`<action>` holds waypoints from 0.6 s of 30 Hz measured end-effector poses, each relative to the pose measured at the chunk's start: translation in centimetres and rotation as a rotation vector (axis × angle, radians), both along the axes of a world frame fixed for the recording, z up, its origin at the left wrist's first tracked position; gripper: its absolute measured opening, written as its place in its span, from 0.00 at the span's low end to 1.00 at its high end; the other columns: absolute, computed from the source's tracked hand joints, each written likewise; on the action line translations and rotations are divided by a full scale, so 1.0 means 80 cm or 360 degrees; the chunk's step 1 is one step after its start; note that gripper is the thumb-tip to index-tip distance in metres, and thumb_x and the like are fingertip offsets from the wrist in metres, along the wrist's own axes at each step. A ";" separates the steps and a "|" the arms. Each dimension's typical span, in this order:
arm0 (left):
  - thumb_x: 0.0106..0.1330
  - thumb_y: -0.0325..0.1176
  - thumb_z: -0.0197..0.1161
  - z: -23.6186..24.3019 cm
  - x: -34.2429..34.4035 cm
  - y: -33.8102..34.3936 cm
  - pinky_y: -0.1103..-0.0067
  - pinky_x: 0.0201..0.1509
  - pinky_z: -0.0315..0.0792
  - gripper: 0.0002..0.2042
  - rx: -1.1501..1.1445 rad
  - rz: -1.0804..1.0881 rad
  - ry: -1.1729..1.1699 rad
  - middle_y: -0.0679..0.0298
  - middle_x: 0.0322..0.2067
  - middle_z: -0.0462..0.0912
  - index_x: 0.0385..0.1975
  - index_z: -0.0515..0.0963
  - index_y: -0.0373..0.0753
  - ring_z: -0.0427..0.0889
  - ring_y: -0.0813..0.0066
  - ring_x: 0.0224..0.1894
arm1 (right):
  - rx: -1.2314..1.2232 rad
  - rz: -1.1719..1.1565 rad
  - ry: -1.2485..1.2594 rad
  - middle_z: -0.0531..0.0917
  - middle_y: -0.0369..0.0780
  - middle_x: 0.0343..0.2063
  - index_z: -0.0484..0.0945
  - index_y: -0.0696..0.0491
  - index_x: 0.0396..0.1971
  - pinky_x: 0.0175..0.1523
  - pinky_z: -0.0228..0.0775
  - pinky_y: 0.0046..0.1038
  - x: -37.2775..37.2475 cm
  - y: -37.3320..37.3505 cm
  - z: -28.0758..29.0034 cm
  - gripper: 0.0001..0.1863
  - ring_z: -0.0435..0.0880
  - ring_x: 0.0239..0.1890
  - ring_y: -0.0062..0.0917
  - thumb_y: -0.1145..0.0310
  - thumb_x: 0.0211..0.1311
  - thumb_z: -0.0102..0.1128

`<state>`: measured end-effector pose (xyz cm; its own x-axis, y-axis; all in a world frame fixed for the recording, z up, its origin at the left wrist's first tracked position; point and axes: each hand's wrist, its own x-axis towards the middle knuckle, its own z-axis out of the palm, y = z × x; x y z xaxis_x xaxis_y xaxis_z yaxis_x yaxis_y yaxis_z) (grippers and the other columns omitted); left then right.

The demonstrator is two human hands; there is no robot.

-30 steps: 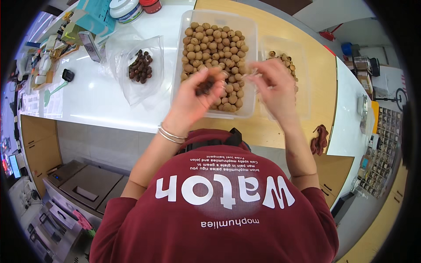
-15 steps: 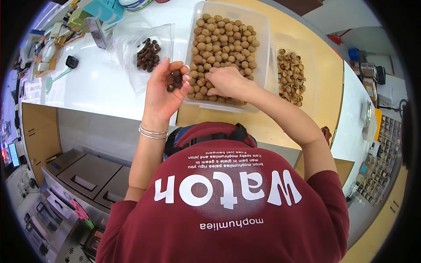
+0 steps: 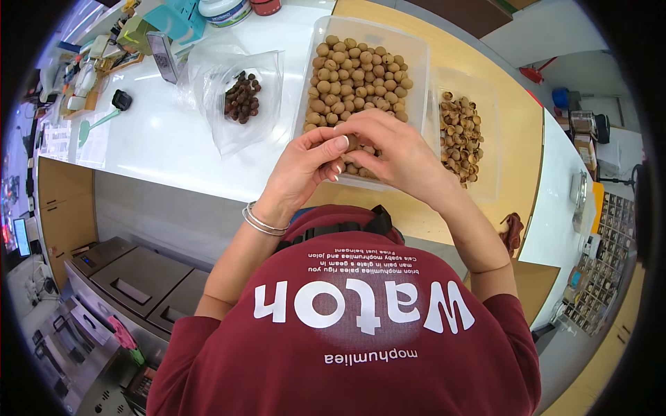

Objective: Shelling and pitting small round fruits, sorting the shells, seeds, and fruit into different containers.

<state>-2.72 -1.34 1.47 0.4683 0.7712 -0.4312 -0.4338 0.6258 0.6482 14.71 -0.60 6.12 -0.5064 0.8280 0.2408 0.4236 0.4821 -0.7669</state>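
Note:
My left hand [image 3: 310, 158] and my right hand [image 3: 397, 149] meet over the near edge of a clear plastic tub [image 3: 420, 78]. Pinched between their fingertips is a round brown dried longan [image 3: 352, 143], partly covered by the fingers. The left palm is turned away, so whether peeled fruits lie in it cannot be seen. Many whole dried longans [image 3: 357, 78] fill the tub. To its right, broken longan shells [image 3: 460, 132] lie in a shallower clear tub [image 3: 491, 142]. Dark peeled longans [image 3: 243, 99] rest on a clear plastic bag [image 3: 267, 132] to the left.
A phone [image 3: 162, 57] stands propped behind the bag on the white counter [image 3: 159, 139]. Farther left lies a green-handled tool with a black head [image 3: 121, 100]. A light blue box [image 3: 173, 19] and a white jar [image 3: 223, 10] stand at the back.
My right hand has lifted out of the longans and come to my left hand with one longan. My left hand has moved right and turned over, hiding the dark peeled fruits it cupped.

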 end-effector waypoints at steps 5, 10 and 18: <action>0.60 0.33 0.57 0.000 0.002 -0.001 0.90 0.25 0.68 0.13 -0.0017 -0.0048 -0.0039 0.67 0.25 0.75 0.40 0.72 0.31 0.72 0.85 0.24 | 0.0066 -0.0193 -0.0188 0.73 0.40 0.28 0.73 0.55 0.38 0.33 0.69 0.28 0.004 -0.011 0.000 0.17 0.75 0.29 0.33 0.75 0.44 0.62; 0.61 0.34 0.56 0.010 0.006 -0.002 0.91 0.25 0.69 0.14 0.0103 0.0023 0.0036 0.67 0.24 0.74 0.40 0.73 0.30 0.71 0.86 0.24 | 0.0033 -0.0236 0.0005 0.72 0.39 0.24 0.75 0.55 0.39 0.29 0.67 0.26 0.001 -0.013 -0.015 0.17 0.73 0.26 0.31 0.75 0.44 0.62; 0.62 0.34 0.54 0.008 0.005 0.004 0.91 0.24 0.71 0.14 -0.0040 0.0073 -0.0091 0.65 0.27 0.75 0.41 0.72 0.30 0.71 0.84 0.24 | -0.1397 -0.0285 0.0918 0.72 0.31 0.21 0.74 0.55 0.43 0.26 0.64 0.17 0.011 -0.002 -0.018 0.16 0.69 0.20 0.12 0.74 0.51 0.58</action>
